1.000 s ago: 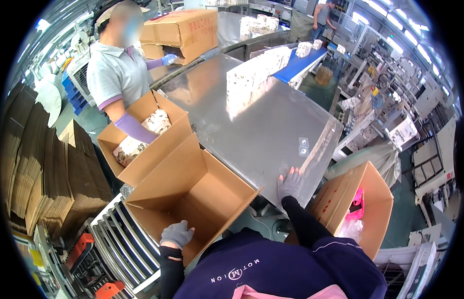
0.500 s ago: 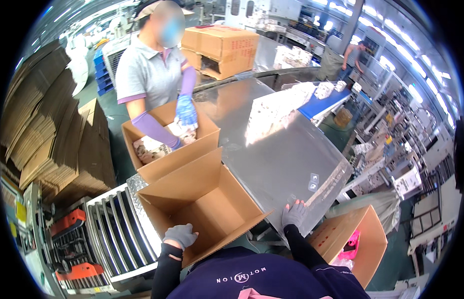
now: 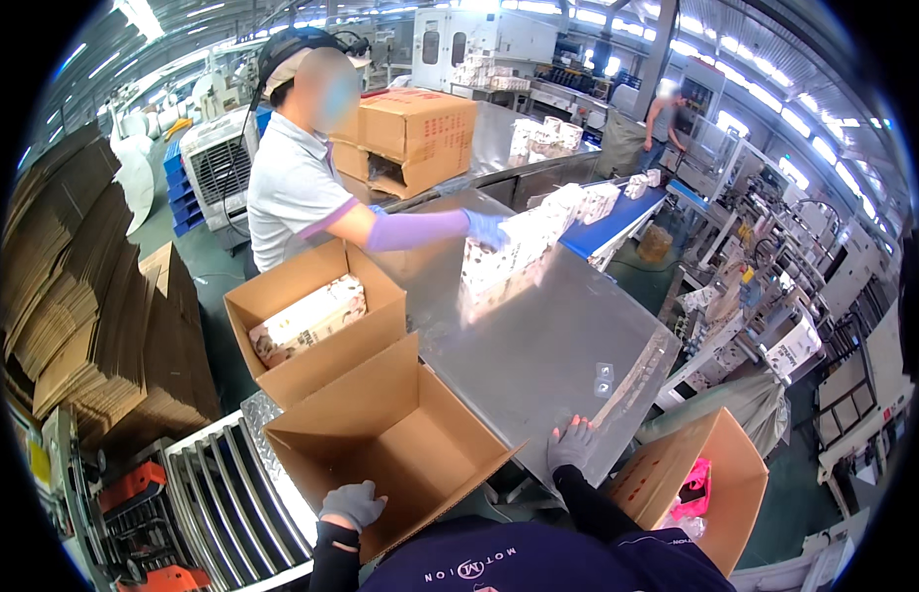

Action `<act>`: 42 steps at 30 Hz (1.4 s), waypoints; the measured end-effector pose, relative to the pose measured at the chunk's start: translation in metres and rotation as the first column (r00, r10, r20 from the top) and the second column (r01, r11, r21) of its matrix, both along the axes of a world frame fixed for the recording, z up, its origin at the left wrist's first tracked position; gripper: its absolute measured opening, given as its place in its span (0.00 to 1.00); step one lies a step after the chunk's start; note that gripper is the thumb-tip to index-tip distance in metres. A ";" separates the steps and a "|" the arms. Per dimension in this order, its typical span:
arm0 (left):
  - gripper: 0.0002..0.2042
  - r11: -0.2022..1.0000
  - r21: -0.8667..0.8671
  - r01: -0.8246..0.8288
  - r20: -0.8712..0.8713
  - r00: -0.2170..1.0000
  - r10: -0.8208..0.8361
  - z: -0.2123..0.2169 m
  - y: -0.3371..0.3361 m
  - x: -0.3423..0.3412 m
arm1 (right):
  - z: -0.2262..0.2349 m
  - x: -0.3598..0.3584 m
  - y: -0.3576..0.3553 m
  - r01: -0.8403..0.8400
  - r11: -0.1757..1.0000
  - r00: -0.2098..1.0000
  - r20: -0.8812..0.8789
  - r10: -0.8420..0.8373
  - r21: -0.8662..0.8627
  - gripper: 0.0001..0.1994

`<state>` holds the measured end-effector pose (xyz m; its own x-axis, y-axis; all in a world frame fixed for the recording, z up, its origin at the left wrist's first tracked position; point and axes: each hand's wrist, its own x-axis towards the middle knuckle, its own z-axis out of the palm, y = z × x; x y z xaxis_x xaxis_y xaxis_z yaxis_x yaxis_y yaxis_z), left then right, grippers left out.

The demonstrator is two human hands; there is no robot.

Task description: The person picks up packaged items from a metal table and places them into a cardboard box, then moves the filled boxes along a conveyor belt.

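Note:
An open cardboard box (image 3: 390, 444) stands in front of me, its bare inner walls and bottom showing. My left hand (image 3: 353, 505), in a grey glove with bare fingertips, is curled over the box's near left edge. On the metal table (image 3: 538, 365) my right hand (image 3: 571, 444) lies flat with its fingers spread, holding nothing. Just beyond my box is a second cardboard box (image 3: 326, 340) with a white patterned pack (image 3: 311, 318) inside. Across it, a co-worker's blue-gloved hand (image 3: 486, 229) touches the row of white patterned packs (image 3: 514, 247) on the table.
A roller conveyor (image 3: 232, 488) runs at the lower left, below stacks of flat cardboard (image 3: 75, 286). To my right stands a box holding pink material (image 3: 692, 488). A blue belt (image 3: 617, 222) meets the table's far side. A large closed carton (image 3: 410, 138) sits behind the co-worker.
The co-worker's hand has left the second box and reached right to the row of packs. My hands keep their places on the box edge and table, while the view has shifted slightly.

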<state>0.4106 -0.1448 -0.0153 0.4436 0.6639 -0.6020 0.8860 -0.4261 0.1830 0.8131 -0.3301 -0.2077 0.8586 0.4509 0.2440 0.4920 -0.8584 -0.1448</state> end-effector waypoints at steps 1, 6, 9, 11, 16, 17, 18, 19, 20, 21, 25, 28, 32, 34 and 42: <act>0.21 1.000 -0.001 0.001 0.006 1.000 -0.001 0.004 -0.001 0.000 | 0.003 -0.001 0.001 0.004 1.000 1.000 -0.013 -0.004 -0.018 0.33; 0.21 0.999 -0.030 -0.023 -0.001 1.000 0.023 -0.001 0.001 0.002 | -0.003 0.001 -0.002 0.006 0.998 1.000 0.004 -0.006 -0.058 0.33; 0.21 1.000 -0.028 -0.011 -0.001 1.000 0.011 -0.005 0.002 0.001 | -0.005 0.002 -0.004 -0.005 0.998 1.000 0.008 0.006 -0.065 0.33; 0.21 1.000 -0.016 0.001 0.011 1.000 -0.001 -0.001 -0.002 0.000 | -0.001 -0.001 0.000 0.007 0.998 1.000 -0.019 -0.008 -0.066 0.33; 0.21 1.000 0.001 0.029 0.013 0.999 -0.029 -0.001 0.000 0.001 | -0.001 -0.004 -0.003 -0.011 1.000 0.998 0.058 0.013 -0.027 0.31; 0.21 0.999 0.007 0.035 0.016 0.999 -0.035 -0.002 0.000 0.000 | -0.001 -0.004 -0.001 -0.016 1.000 0.998 0.065 0.017 -0.022 0.31; 0.21 0.999 0.003 0.041 0.019 0.999 -0.041 -0.002 0.000 0.000 | -0.002 -0.003 -0.003 -0.008 1.000 0.998 0.069 0.010 -0.030 0.31; 0.21 0.999 -0.001 0.047 0.022 0.999 -0.047 0.000 -0.001 0.001 | -0.004 -0.002 -0.003 -0.001 0.999 0.997 0.073 0.003 -0.039 0.31; 0.21 0.999 -0.005 0.052 0.024 0.998 -0.052 0.000 -0.001 0.002 | -0.006 -0.001 -0.004 0.007 0.999 0.997 0.077 -0.003 -0.048 0.31; 0.21 0.998 0.001 0.065 0.027 0.998 -0.065 0.000 -0.001 0.002 | -0.007 0.000 -0.004 0.003 0.999 0.997 0.075 0.001 -0.044 0.31; 0.21 0.992 0.035 0.118 0.019 0.993 -0.119 -0.007 -0.004 0.001 | -0.009 0.001 -0.006 -0.023 1.000 0.997 0.067 0.024 -0.013 0.32; 0.21 0.986 0.049 0.158 0.011 0.987 -0.159 -0.011 -0.007 0.002 | -0.011 0.003 -0.007 -0.032 0.999 0.997 0.068 0.031 0.012 0.32; 0.21 0.985 0.034 0.170 -0.017 0.985 -0.170 -0.011 -0.005 0.006 | 0.010 -0.004 0.003 -0.068 0.996 0.997 0.027 0.067 0.056 0.34; 0.21 0.984 0.016 0.177 -0.034 0.984 -0.176 -0.008 -0.002 0.012 | 0.017 0.009 0.005 -0.232 0.966 0.973 0.006 0.232 0.112 0.35; 0.23 0.994 -0.096 0.052 -0.182 0.981 -0.069 0.008 0.024 0.038 | 0.116 0.170 0.168 -0.546 0.833 0.835 0.136 0.533 0.086 0.39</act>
